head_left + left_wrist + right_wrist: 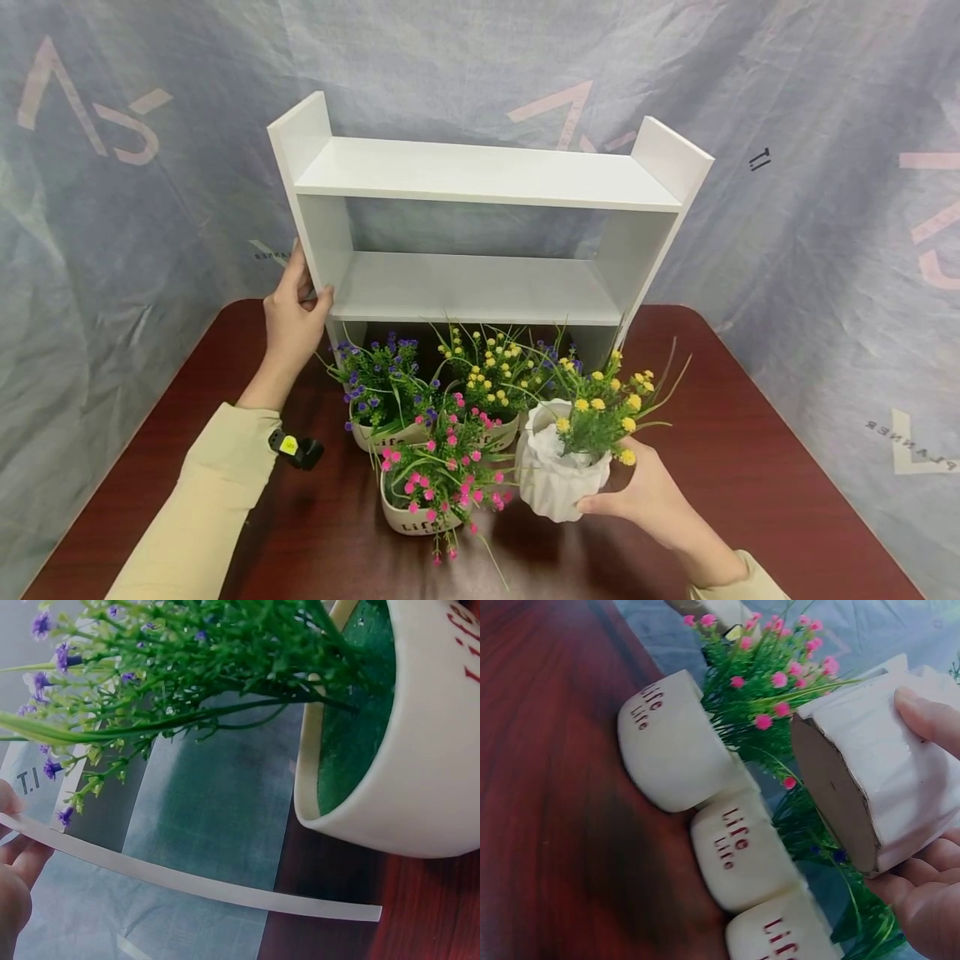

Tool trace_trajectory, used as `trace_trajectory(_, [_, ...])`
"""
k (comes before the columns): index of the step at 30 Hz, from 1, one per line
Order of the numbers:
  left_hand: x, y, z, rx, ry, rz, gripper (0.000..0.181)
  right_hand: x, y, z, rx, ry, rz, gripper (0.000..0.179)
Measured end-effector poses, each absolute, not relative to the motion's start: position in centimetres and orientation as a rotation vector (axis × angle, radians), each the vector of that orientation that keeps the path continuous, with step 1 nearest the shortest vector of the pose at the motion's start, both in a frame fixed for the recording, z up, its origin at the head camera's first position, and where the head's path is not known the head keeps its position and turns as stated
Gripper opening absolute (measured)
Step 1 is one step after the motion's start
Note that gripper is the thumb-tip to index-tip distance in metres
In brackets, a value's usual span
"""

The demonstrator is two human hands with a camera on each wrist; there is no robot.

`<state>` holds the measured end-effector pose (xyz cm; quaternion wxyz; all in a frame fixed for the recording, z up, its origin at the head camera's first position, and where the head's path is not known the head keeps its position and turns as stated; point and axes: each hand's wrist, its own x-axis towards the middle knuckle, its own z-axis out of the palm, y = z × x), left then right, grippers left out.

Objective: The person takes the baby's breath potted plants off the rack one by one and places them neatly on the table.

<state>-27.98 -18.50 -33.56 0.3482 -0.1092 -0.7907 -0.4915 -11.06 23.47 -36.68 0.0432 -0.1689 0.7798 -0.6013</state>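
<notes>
At the left of the head view, my left hand [291,327] grips the edge of the left side panel of a white two-tier shelf [465,287]. In the left wrist view, thumb and fingers lie on either side of that panel's edge [187,881]. My right hand [651,500] holds a white ribbed flowerpot [558,490] by its side, tilted above the table. Yellow flowers [600,408] rise from its mouth, with white filling beside them. The right wrist view shows the pot's flat brownish base [836,787] raised off the table.
Cream "Life" pots stand under and before the shelf: one with purple flowers [386,379], one with yellow flowers [491,371], and one with pink flowers [442,475] in front. More purple flowers [558,367] show behind the held pot. A grey cloth [465,67] hangs behind the dark red table [750,467].
</notes>
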Motion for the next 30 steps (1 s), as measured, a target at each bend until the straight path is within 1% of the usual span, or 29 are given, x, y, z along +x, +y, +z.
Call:
trace_trajectory(3, [-28.0,-18.5,-33.5,-0.280,-2.047,-1.279,0.071,-11.0,23.3,-37.3,-0.480,2.305,-1.846,0.075])
trace_trajectory(10, [-28.0,-18.6,-33.6,-0.283,-2.045,-1.287,0.071,-11.1,23.3,-38.7,-0.452,2.298,-1.801,0.086])
trace_trajectory(25, [-27.9,-18.6,-33.6,-0.283,-2.048,-1.279,0.071,-10.8,23.6,-41.4,-0.400,2.302,-1.762,0.092])
trace_trajectory(30, [-28.0,-18.5,-33.7,-0.283,-2.042,-1.277,0.070,-10.8,23.7,-41.6,-0.328,2.343,-1.692,0.100])
